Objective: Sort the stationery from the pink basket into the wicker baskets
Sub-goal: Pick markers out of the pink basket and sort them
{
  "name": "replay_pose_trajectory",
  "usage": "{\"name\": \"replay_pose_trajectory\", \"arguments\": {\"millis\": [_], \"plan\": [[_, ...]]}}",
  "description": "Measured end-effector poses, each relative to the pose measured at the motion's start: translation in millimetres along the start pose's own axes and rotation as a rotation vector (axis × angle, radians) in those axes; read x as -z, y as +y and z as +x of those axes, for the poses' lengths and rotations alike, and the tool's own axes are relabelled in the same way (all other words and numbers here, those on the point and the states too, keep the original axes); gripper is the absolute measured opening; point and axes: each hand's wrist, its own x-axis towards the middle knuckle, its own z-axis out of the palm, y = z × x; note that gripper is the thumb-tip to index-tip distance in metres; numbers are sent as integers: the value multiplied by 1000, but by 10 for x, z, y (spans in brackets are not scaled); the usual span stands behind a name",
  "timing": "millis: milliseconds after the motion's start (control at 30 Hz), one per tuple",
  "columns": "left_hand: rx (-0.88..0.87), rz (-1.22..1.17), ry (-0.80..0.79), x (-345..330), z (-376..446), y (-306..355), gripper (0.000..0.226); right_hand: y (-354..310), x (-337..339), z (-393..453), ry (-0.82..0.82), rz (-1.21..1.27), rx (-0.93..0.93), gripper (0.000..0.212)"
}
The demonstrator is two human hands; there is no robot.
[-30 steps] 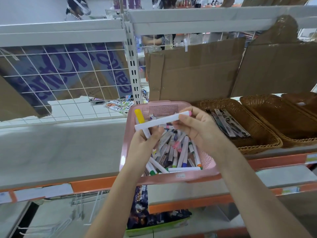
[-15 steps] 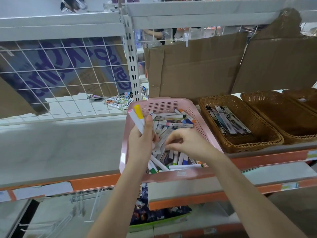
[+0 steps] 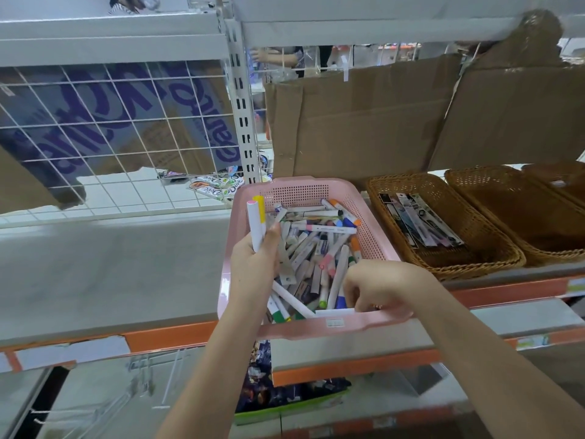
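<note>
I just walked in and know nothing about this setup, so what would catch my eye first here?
Probably the pink basket in the middle of the shelf, heaped with markers. The left hand holds two markers upright over it, one pink-capped, one yellow-capped, while the right hand reaches into the pile at its near edge. Just right stands a wicker basket holding flat packaged items.

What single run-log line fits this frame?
stage: picking | left hand: grips two markers | right hand: fingers curled in pink basket, grasp unclear | nearest wicker basket: flat packs
</note>
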Motion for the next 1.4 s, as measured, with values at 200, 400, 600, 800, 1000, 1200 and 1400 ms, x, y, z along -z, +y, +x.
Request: {"name": "replay_pose_trajectory", "arguments": {"millis": [200,400,600,800,1000,1200,1400], "plan": [[15,1,7,-3,-20,30,57,114,136,-155,113,100,1,13],[21,-7,3,-2,-11,35,54,109,229,-363,310,479,135,12],[-42,-4,-63,-75,-42,62,44,-274,72,-228,487,941,304,15],[-136,69,-24,-104,-31,16,28,-602,-60,-17,596,1065,358,20],[-86,112,119,-30,5,-54,37,-406,-43,30,585,817,203,13],[-95,122,141,-32,20,-41,34,-235,-82,114,257,194,-39,24],[-72,101,156,-15,30,-45,36,-218,-110,158,291,126,-13,21]]}}
